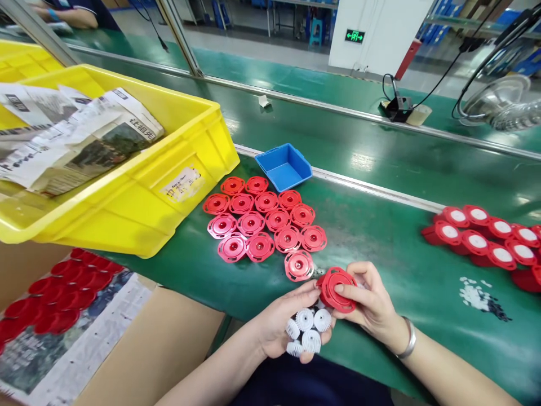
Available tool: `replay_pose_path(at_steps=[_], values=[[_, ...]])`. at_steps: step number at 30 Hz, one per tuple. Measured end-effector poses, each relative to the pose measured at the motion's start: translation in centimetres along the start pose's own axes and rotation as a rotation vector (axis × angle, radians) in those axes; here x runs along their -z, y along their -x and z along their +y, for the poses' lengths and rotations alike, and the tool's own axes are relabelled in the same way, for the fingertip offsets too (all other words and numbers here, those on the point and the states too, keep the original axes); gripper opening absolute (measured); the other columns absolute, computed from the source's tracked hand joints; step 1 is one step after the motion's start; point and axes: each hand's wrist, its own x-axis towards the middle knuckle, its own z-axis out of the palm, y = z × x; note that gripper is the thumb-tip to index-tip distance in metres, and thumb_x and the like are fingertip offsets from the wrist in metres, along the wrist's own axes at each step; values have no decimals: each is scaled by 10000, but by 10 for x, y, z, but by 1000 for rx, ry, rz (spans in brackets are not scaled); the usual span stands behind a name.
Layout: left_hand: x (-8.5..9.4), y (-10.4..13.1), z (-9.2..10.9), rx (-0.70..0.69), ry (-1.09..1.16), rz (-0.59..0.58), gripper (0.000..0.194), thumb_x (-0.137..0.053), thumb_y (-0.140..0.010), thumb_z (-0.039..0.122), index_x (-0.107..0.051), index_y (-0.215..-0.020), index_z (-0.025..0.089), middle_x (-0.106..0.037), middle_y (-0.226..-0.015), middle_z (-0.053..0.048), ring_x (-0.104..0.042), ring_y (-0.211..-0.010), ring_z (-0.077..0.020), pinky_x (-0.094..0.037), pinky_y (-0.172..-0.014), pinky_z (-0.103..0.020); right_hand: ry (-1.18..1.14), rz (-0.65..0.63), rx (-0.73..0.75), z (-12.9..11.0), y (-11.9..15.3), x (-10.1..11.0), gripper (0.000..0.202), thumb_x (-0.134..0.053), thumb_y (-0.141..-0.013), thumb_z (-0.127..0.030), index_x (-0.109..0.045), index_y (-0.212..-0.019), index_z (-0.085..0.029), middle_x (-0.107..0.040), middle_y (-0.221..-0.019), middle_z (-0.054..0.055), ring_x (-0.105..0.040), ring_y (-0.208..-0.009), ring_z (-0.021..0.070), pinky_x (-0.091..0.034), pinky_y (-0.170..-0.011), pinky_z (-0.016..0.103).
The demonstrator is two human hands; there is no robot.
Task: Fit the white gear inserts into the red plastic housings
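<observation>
My left hand (281,321) is closed around several white plastic gears (311,340), cupped in its palm and fingers. Its thumb and forefinger touch the left edge of a red plastic housing (338,290). On the other side my right hand (372,304) grips that same round housing, thumb pressed on its face and fingers behind. Just beyond the hands, several like red housings (298,264) stand in a cluster on the green table (367,225). What lies underneath the held housing is hidden.
A blue bin (284,167) sits behind the cluster. To the left are a yellow crate (203,141) with newspaper and a cardboard box (169,327) with red parts. At right stand red parts with white discs (477,241), beside small white and black pieces (475,296).
</observation>
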Motion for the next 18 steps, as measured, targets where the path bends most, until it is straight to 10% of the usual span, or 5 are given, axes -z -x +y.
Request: replay_pose_path(at_steps=[18], values=[[7, -12, 1, 78, 80, -34, 299, -551, -953, 465, -586, -1090, 201, -610, -802, -39, -633, -582, -164, -506, -315, -235, 114, -25, 210, -10, -20, 4, 402, -576, -1007, -302, -503, -1401, -323, -481, -1188, 113, -605, -1040, 224, -590, -806, 381]])
